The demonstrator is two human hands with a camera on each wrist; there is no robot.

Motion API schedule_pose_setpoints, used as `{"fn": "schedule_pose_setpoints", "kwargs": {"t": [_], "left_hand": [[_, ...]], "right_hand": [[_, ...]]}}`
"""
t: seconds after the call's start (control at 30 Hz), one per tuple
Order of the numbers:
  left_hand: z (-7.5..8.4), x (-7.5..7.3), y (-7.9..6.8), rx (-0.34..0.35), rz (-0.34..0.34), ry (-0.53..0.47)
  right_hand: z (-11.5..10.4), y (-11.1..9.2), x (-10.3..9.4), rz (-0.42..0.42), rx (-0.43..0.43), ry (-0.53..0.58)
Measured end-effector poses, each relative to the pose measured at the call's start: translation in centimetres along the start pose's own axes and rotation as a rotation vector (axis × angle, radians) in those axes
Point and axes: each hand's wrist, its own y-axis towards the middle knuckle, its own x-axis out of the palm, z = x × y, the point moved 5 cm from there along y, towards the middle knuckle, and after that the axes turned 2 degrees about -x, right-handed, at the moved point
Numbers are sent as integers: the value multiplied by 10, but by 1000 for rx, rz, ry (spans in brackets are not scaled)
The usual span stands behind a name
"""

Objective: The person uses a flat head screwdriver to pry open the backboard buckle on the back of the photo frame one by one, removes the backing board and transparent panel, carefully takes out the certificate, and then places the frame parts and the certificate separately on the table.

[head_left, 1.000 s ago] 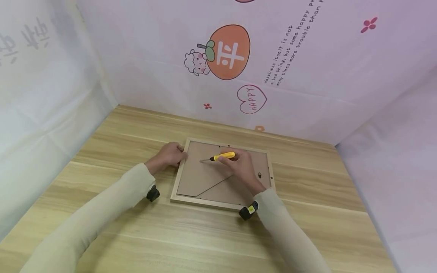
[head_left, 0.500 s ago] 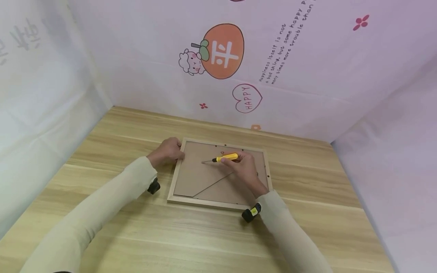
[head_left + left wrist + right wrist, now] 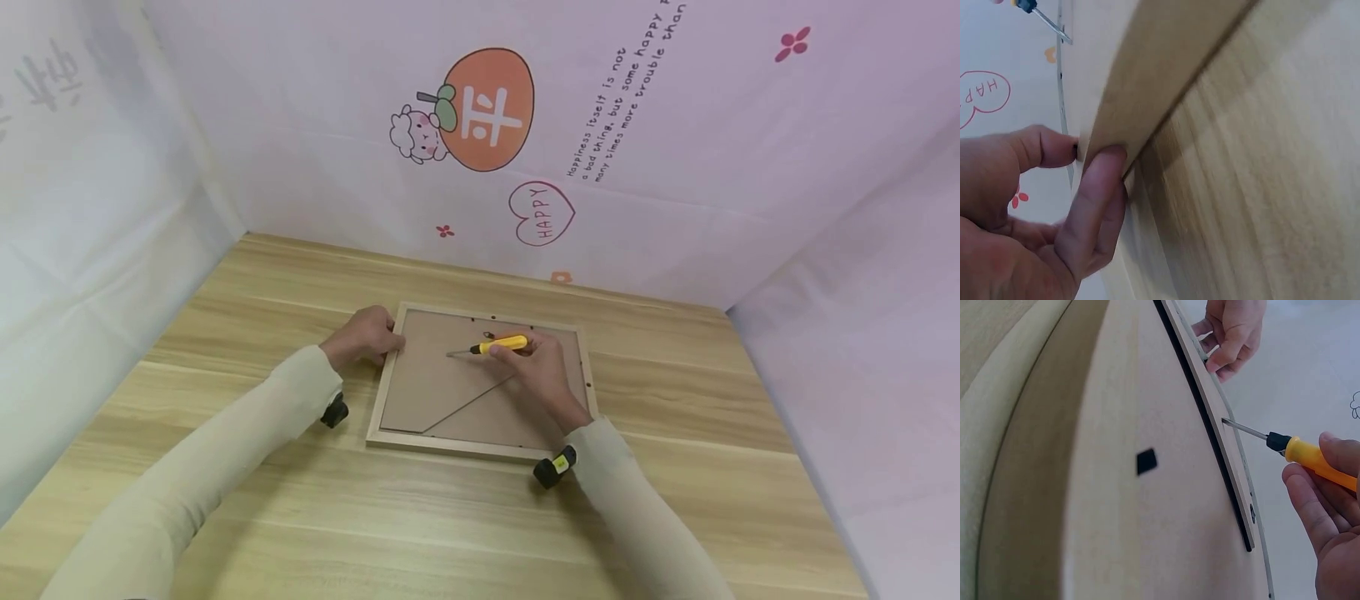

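Observation:
A wooden picture frame (image 3: 450, 450) lies face down on the table, its brown backing board (image 3: 427, 379) uppermost. My left hand (image 3: 366, 333) grips the frame's left side. The left wrist view shows that thumb on the back and the fingers (image 3: 1100, 181) against the outer side. Between thumb and fingers, my right hand (image 3: 545, 375) holds a yellow-handled screwdriver (image 3: 504, 344) over the board. Its shaft points left, and in the right wrist view the tip (image 3: 1225, 421) is right at the board's surface. A diagonal slit crosses the board, partly hidden by the right hand.
Small dark tabs (image 3: 1147, 462) sit along the frame's inner edge. A small metal hanging ring (image 3: 489, 335) shows near the screwdriver handle. Wood-grain table (image 3: 660, 375) surrounds the frame. Behind it rises a printed fabric wall (image 3: 660, 225), with plain white fabric at both sides.
The screwdriver and right hand have shifted slightly right across the board. The hanging ring near the handle has come into view, and the right-hand ring is now covered. The left hand keeps its grip.

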Motion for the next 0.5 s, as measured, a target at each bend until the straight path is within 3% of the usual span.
{"fn": "schedule_pose_setpoints", "kwargs": {"t": [0.3,0.5], "left_hand": [[-6,1,-6,28,-54,-37],[-9,2,-9,38,-36,-85]], "right_hand": [[4,0,0,18,19,20],[3,0,1,20,17,26]]}}
